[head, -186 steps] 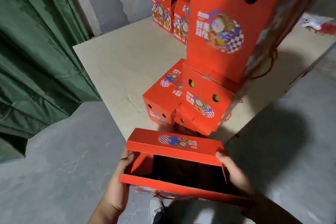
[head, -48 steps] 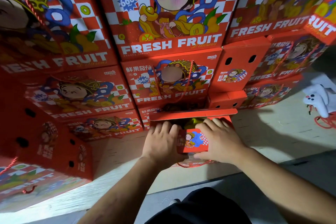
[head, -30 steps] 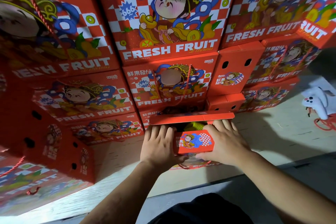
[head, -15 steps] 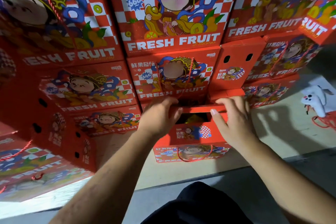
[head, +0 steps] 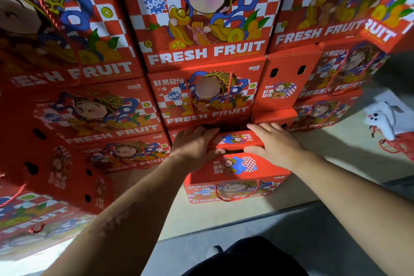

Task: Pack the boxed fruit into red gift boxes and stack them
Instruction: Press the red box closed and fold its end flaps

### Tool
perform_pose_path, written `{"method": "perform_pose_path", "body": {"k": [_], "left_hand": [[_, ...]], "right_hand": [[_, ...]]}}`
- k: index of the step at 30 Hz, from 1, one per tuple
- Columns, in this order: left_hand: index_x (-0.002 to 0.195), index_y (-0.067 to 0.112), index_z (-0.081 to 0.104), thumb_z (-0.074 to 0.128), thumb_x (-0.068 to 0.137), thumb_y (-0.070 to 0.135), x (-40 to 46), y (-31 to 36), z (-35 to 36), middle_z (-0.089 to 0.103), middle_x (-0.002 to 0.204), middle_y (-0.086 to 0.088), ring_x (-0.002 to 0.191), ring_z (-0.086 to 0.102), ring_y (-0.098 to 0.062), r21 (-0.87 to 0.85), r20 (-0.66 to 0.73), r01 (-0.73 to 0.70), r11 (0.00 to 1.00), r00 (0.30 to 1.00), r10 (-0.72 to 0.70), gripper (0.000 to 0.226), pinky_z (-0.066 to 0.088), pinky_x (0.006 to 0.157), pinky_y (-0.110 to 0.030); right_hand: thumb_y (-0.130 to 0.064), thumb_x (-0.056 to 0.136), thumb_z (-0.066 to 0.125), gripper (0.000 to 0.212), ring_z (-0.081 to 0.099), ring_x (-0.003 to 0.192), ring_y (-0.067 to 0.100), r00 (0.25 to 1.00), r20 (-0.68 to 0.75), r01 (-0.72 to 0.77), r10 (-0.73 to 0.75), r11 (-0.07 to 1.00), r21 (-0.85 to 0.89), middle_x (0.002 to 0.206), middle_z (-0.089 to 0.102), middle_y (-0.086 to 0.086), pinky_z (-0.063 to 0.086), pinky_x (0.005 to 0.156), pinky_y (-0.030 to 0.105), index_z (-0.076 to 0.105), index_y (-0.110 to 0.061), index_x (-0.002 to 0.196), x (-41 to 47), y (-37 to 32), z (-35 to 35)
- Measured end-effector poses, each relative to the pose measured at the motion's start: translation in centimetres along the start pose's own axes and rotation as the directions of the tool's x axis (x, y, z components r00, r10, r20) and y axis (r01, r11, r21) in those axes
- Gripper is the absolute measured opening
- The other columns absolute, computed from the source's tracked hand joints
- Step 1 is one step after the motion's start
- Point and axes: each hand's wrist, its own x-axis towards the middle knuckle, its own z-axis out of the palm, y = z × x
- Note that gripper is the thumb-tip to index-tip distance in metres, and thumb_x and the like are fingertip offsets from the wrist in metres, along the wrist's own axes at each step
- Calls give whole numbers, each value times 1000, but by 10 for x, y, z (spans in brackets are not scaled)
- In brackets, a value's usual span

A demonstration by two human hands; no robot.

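I see the gift box standing on the pale board, in front of the stack of like boxes and at its foot. Its front face carries a red cord handle. The near top flap lies down flat, printed side up. The far flap is folded most of the way down; a narrow dark gap shows between the two flaps.

The left hand lies on the left end of the far flap, fingers nearly straight across the top, the thumb at the flap's front edge. The right hand lies on the right end of the same flap, fingers straight and spread, the thumb reaching into the gap. Neither hand curls round anything; both press flat on the flap. What is inside the box I cannot tell.

The stack rises well above the hands, each box marked FRESH FRUIT. One box shows its end face with two oval holes. To the right, on the board and well apart from the gift box, lies a white object beside a loose red cord. Grey floor runs below the board's edge.
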Motion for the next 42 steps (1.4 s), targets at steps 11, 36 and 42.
{"method": "perform_pose_path", "body": {"k": [11,36,42], "left_hand": [[158,42,32,12,86,93,-8,4,18,48,144,4,133,43,-27,-16,-62,15,1000,998,-16,91,28,111,-44],[167,30,18,9,99,79,-51,23,12,6,176,7,163,-10,-18,-369,-63,144,918,982,-179,85,-14,129,-46],[136,23,70,40,111,52,-34,95,-12,72,129,8,127,60,-4,-948,15,-108,-299,924,-381,48,50,104,-21]], "right_hand": [[-91,78,25,84,9,142,18,990,132,-50,44,998,42,149,21,-12,19,115,47,6,-56,152,4,3,16],[-72,99,12,87,-13,158,19,968,139,-211,209,977,0,173,-11,2,-3,128,40,0,-17,165,-44,-24,10],[-48,97,51,46,57,127,-3,938,54,-157,343,279,947,131,65,-19,40,96,8,63,-28,137,-9,-141,-4]]}}
